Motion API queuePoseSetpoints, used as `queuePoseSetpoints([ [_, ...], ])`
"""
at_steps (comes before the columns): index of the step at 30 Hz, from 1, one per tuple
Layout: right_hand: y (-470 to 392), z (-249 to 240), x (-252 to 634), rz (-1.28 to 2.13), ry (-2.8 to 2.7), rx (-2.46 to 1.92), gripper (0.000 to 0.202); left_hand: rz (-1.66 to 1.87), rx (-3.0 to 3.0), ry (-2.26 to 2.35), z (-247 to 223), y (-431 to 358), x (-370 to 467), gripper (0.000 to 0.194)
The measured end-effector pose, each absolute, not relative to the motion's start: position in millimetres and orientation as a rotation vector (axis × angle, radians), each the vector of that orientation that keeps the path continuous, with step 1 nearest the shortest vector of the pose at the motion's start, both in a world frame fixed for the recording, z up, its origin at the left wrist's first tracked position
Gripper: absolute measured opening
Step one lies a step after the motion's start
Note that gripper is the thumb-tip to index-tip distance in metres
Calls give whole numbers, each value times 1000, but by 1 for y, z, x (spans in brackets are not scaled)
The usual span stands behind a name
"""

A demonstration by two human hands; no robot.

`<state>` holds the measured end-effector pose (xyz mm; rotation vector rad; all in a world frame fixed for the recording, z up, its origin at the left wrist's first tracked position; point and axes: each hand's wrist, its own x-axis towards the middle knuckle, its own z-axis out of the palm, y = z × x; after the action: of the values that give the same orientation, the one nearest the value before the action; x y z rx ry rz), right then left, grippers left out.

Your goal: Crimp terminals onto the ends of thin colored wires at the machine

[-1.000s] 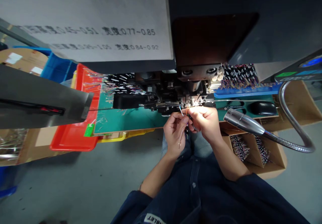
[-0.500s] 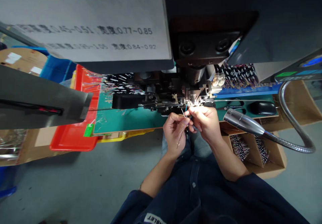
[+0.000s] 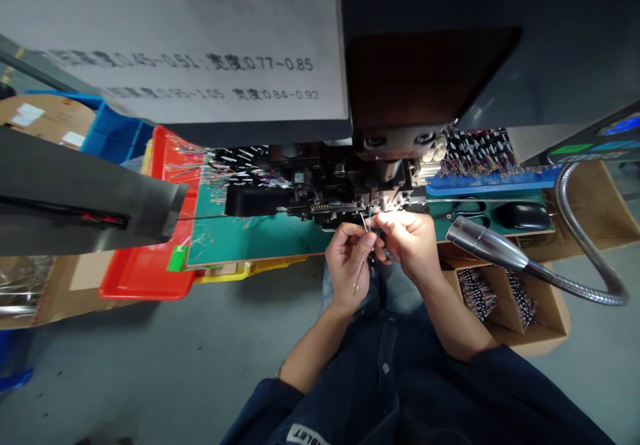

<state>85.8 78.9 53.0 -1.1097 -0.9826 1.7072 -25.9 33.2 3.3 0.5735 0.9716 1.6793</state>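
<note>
Blue and white, two ends of the wires (image 3: 363, 221) rise just in front of the press (image 3: 395, 141), under its brightly lit tooling (image 3: 384, 203). I have both hands on them: my left hand (image 3: 351, 258) pinches the bundle between thumb and forefinger, tails hanging over the palm; my right hand (image 3: 414, 241) is closed on the wires too, nearer the press, though glare hides which strand its fingertips hold.

To do this well, I would steady the bundle with the left, guide a single strand with the right, straight and square to the tooling, and fan the other ends aside. Such thin wires probably bend easily, so a light pinch near the tip should serve, with fingertips well clear of the tooling.

The lamp (image 3: 487, 243) reaches in from the right of the press, aimed at my hands. Scissors (image 3: 471, 207) lie right of the press on the green mat (image 3: 280, 238). Farther right is a blue tray (image 3: 493, 181); well left of the press, a red tray (image 3: 145, 281).
</note>
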Motion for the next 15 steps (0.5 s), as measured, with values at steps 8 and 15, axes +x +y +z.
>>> queuePoseSetpoints([
  [8,78,56,86,1723,-978,-1099,41,1654,593,917,-1,32,-24,40],
  [15,80,39,83,1745,-893,-1082,47,1647,551,978,1,32,-25,47],
])
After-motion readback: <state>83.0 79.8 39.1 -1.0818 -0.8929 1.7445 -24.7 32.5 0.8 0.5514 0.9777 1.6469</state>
